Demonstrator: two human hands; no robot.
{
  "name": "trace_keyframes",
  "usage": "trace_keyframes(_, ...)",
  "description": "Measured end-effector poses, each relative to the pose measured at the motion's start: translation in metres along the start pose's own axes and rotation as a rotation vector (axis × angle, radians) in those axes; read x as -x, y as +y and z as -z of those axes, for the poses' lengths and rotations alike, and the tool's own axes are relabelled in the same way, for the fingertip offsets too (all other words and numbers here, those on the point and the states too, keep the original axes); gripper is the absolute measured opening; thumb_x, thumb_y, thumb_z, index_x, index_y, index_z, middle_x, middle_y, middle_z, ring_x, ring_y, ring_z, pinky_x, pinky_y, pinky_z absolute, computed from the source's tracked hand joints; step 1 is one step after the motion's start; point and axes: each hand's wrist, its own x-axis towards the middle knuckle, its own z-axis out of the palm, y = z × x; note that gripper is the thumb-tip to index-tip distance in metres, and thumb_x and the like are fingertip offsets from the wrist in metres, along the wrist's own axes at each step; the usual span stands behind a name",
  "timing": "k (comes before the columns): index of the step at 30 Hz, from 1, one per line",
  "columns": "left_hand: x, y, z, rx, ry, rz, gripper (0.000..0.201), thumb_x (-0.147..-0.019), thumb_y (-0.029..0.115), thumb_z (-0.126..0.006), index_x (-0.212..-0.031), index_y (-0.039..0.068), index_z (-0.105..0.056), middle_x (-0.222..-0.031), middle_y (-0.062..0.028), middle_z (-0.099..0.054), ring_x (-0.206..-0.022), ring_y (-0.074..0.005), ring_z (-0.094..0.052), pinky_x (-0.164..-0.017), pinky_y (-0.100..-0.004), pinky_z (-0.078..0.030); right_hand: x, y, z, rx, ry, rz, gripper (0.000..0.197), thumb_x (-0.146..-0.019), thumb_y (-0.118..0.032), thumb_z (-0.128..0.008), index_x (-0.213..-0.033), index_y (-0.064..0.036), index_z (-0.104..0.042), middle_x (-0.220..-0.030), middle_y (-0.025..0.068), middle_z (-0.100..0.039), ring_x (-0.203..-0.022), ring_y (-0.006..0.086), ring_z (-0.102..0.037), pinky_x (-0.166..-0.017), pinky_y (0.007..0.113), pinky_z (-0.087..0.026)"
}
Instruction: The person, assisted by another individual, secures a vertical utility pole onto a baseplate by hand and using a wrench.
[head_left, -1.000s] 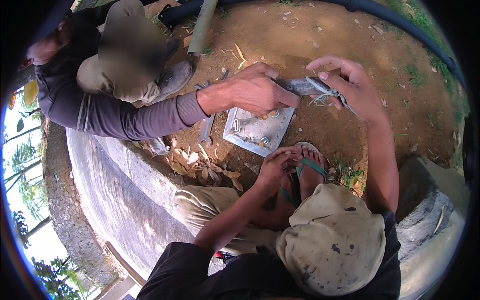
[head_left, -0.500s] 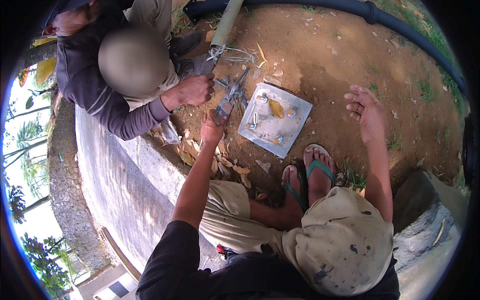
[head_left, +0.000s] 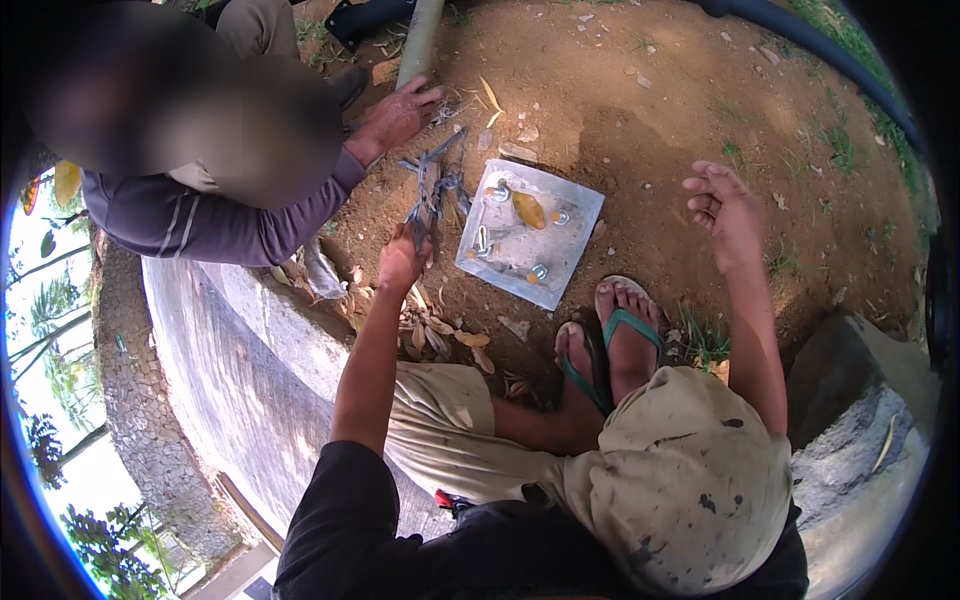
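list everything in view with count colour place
Square plate: one, grey, centre
Bolts: four, silver, on plate
Leaf: one, yellowish, on plate
Tied bundle: one, grey, left of plate
Pole: one, greenish, top
Pipe: at least one, black, top
Dry leaves: several, brown, below bundle
Rock: one, grey, lower right
Ledge: one, grey, left
Other person: one, grey sleeve, upper left
Plants: several, green, far left
Trousers: one, tan, bottom
Sandals: two, green straps, below plate
Left hand: one, bare, gripping bundle
Right hand: one, bare, right of plate

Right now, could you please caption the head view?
Left hand gripping dark object beside square slab; right hand loosely open.
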Motion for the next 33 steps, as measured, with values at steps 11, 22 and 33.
trace_keyframes(11,-0.003,0.017,-0.008,-0.086,0.029,0.042,0.036,-0.099,0.035,-0.062,-0.119,0.005,-0.060,-0.095,-0.0282,-0.073,-0.090,-0.0446,-0.073,-0.083,-0.0569,-0.057,0.002,0.027,-0.013,0.050,-0.067,-0.048,0.023,-0.105,-0.028,-0.060,-0.115,-0.0114,-0.073,-0.092,0.0005,-0.077,-0.070,0.0075,-0.067,-0.065,0.025,-0.050)
trace_keyframes(22,0.044,-0.029,-0.012,0.239,0.107,0.106,0.026,-0.102,0.021,-0.058,-0.108,-0.003,-0.067,-0.083,-0.0156,-0.072,-0.070,-0.0311,-0.068,-0.067,-0.0475,-0.053,0.007,0.037,-0.014,0.060,-0.087,-0.053,0.022,-0.104,-0.028,-0.061,-0.112,-0.0112,-0.074,-0.091,0.0015,-0.077,-0.070,0.0076,-0.066,-0.065,0.025,-0.049)
trace_keyframes(33,0.210,0.089,0.045,1.629,0.077,0.676,0.027,-0.112,0.017,-0.047,-0.111,-0.004,-0.065,-0.096,-0.0082,-0.070,-0.078,-0.0173,-0.066,-0.073,-0.0332,-0.055,0.055,0.010,-0.052,0.821,-0.398,0.658,0.034,-0.098,-0.016,-0.068,-0.132,-0.0163,-0.067,-0.097,0.0040,-0.077,-0.077,0.0226,-0.072,-0.072,0.037,-0.058)
